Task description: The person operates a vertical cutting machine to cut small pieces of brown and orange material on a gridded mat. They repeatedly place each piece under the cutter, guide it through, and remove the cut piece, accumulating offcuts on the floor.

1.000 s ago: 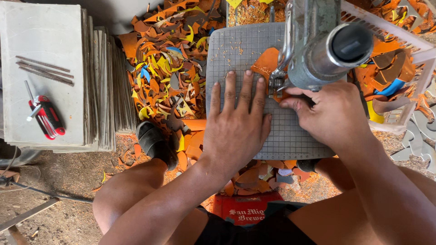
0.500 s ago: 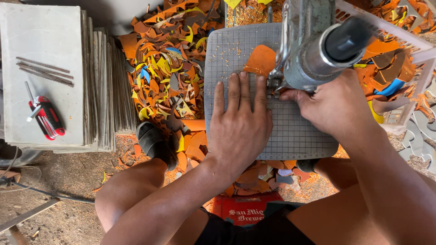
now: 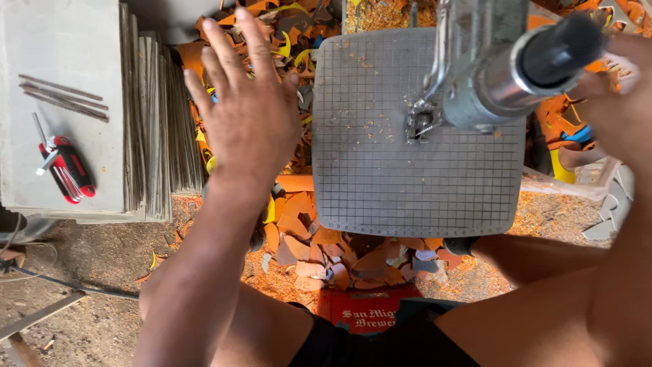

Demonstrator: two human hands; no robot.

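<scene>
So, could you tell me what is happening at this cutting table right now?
A person sits at a grey gridded saw table with a cutting machine mounted over it. The left hand is raised, open and empty, over a heap of orange and yellow offcuts beside the table. The right hand is off to the machine's side, mostly out of frame. Nothing but orange dust lies on the table. A stack of grey sheets beside it carries a red multi-tool.

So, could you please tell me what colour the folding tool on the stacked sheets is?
Red and black with silver metal keys, the folding tool shows in the head view.
</scene>
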